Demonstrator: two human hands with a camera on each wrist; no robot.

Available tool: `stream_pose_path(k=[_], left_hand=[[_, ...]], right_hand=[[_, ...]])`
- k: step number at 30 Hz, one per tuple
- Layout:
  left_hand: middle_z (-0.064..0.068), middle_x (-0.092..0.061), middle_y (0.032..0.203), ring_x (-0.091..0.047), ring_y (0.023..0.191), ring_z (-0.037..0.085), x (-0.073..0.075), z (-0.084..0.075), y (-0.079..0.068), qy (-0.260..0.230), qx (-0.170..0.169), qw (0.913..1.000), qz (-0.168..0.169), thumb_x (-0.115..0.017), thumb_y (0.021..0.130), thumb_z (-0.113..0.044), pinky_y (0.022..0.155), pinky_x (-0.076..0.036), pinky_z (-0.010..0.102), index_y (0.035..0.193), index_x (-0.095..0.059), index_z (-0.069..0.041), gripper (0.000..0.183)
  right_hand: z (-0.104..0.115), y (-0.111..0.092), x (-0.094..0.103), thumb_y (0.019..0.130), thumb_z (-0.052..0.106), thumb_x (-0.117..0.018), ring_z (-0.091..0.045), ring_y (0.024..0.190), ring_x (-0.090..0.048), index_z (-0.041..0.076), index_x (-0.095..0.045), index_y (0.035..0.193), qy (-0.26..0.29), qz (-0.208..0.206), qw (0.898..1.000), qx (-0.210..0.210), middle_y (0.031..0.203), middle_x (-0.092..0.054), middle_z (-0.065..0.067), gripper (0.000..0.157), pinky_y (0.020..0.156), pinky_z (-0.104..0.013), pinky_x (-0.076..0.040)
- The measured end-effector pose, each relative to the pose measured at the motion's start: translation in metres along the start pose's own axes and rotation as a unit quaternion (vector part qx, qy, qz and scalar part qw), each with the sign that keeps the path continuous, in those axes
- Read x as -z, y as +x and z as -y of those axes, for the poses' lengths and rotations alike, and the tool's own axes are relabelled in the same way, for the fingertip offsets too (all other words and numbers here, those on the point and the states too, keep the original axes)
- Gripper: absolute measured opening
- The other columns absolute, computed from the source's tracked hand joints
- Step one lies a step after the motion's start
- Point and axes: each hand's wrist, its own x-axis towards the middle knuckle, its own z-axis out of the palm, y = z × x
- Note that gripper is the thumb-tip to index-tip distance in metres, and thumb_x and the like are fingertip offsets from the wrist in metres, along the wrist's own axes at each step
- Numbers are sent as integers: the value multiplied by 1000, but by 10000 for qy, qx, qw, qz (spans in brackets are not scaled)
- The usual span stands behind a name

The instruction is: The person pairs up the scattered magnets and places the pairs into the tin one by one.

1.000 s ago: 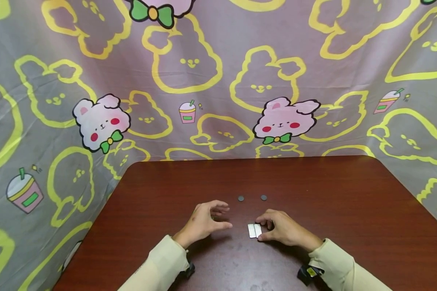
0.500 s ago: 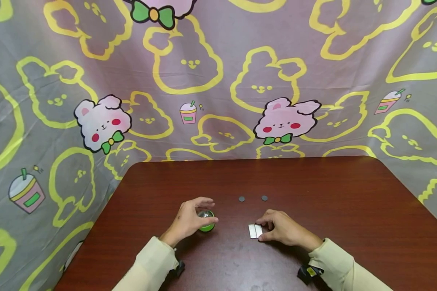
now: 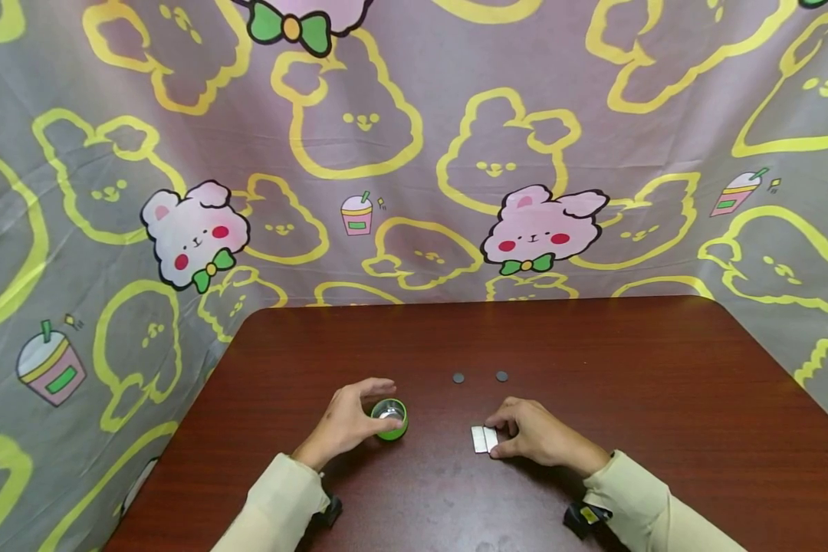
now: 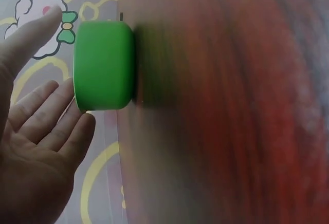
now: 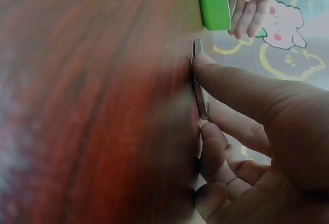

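A small green cup (image 3: 397, 434) with a shiny metallic inside stands upright on the table, left of the middle. Around its left side lies my left hand (image 3: 345, 418), thumb and fingers spread; in the left wrist view the fingers look nearly straight beside the green cup (image 4: 103, 64), and contact is hard to tell. Two flat silver rectangular plates (image 3: 478, 439) lie side by side on the table. My right hand (image 3: 541, 433) pinches the right-hand plate between thumb and fingers at its near and far edges. The right wrist view shows the plates (image 5: 200, 100) edge-on.
Two small dark discs (image 3: 458, 378) lie on the brown table (image 3: 303, 345) beyond the hands. A patterned cloth (image 3: 414, 153) with bunny drawings hangs along the back and sides of the table.
My left hand has moved left, and the green cup, barely visible at first, now shows between its thumb and fingers. My right hand has stayed on the plate.
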Motion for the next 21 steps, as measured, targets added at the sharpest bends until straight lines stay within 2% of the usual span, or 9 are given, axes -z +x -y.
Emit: stream_pose_path(k=[6,11,16,21], left_hand=[[7,-59,123,-54,115,24,2,4,-1,84,67,9990,431,-87,64,-24,95,-42,41,125,-55,-3,72],[7,-60,121,-57,108,20,2,8,-1,91,85,9985,535,-87,63,-22,92,-44,39,125,-56,-3,72],[3,-63,116,-60,102,17,1,10,-3,80,119,9985,522,-87,63,-22,88,-46,35,123,-58,-5,69],[4,-62,119,-59,105,19,0,14,-5,-16,153,9986,511,-87,63,-25,89,-46,36,124,-57,-4,71]], right_hand=[[3,2,0,66,19,-84,-6,69,-49,8,-70,91,-169,90,9998,-81,78,-53,7,31,59,-21,-42],[7,3,1,65,19,-84,-7,70,-48,9,-63,86,-222,209,9994,-153,78,-51,6,31,61,-22,-41],[10,6,4,67,13,-83,-6,65,-50,10,-56,86,244,381,9978,-479,73,-56,7,33,58,-23,-42],[9,9,7,72,10,-79,-4,59,-49,9,-57,85,624,432,9946,-708,66,-57,7,25,55,-22,-40]])
